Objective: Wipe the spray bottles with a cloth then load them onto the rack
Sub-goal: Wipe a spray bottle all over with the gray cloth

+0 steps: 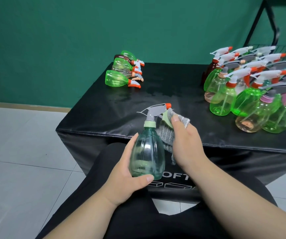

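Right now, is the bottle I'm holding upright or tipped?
Upright: the held bottle has its grey trigger head on top, base low in the left hand.

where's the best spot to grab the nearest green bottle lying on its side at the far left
Take the nearest lying green bottle around its wide body, coming from above. It lies flat with the base pointing left, and the trigger end is narrow and crowded by neighbouring bottles.

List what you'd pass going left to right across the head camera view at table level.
Bottles lying on their sides → left hand → teal spray bottle in its grip → gray cloth → right hand → standing bottles → black rack.
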